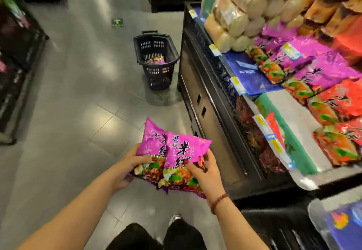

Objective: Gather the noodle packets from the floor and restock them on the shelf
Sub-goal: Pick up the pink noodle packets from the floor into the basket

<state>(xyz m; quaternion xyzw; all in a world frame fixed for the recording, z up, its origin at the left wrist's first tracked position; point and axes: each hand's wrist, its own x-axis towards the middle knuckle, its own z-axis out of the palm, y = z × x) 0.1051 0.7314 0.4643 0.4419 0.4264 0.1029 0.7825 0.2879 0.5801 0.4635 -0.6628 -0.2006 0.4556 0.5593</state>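
The two purple packets were held overlapped over the floor beside the front edge of the shelf, the left hand curling its fingers round one and the right hand pinching the other's lower edge, likely so both could be shelved together.

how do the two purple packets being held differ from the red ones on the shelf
Colour: the purple packets are magenta, the red packets red-orange. Place: the purple packets are held above the floor; the red packets lie on the shelf. Number: two purple packets, overlapping; at least three red packets in a row. Both bear black calligraphy and a food picture at one end.
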